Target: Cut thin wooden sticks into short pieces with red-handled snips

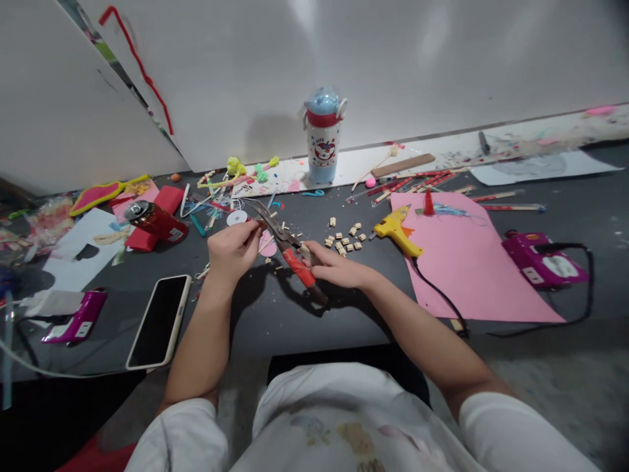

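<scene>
My right hand (334,265) is wrapped around the pliers (295,255), which have long metal jaws and red handles. The jaws point away from me to the upper left. Just left of them, my left hand (233,249) is closed in a pinch; what its fingertips hold is too small to make out. Behind the hands lie a pink oval piece (268,244) and a white disc (237,218). Several short pale wooden pieces (341,248) are scattered to the right of the pliers, close to my right fingers.
A yellow glue gun (397,233) rests partly on a pink sheet (476,262). A drink bottle (323,137) stands at the back by the wall. At left are a tilted red can (160,221), a phone (160,321) and a purple power box (81,318). Another purple box (540,259) sits right.
</scene>
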Motion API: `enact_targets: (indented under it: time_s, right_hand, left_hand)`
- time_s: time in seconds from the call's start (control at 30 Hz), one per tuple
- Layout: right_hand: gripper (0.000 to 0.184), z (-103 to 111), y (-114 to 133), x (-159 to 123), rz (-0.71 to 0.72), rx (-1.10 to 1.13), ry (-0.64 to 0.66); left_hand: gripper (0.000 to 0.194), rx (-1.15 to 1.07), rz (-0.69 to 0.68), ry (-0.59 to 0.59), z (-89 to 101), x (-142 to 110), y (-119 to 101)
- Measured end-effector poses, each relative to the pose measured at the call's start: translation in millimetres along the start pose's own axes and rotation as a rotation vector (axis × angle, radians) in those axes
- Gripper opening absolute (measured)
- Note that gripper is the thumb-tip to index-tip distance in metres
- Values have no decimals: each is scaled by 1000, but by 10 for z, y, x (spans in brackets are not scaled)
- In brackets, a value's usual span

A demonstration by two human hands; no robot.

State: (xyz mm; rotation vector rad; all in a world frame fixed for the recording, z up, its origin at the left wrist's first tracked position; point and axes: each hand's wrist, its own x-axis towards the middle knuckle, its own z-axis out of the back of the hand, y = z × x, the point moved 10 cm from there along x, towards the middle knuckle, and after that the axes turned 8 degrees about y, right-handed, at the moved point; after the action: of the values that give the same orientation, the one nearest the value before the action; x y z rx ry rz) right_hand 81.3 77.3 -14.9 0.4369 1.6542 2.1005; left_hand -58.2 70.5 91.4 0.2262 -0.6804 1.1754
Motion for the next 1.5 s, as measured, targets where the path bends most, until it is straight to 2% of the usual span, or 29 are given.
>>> enact_targets:
  time_s: [0.2,0.6,0.77,0.93,1.03,1.2,1.5]
  right_hand:
    - [27,20,39,-7,34,9,-11]
    - [36,26,57,-10,18,-61,-28]
    - [36,37,96,-16,18,-94,-42]
    - [37,37,142,-29,30,-112,-42]
    - [39,46,142,-34,24,-118,-48]
    - [38,44,136,-27,24,-128,-40]
    - [39,49,117,-24,20,-136,-45]
  left_hand:
    - [19,21,13,35,-23,4,-3]
    - [18,-6,16,31,-4,14,-2]
    - [17,-87,23,-11,25,1,31]
    - [19,-195,67,30,-16,10,77]
    - [17,-226,45,30,-15,24,52]
    - [17,-195,20,-12,-1,22,47]
    - [16,-163,5,10,-19,13,32]
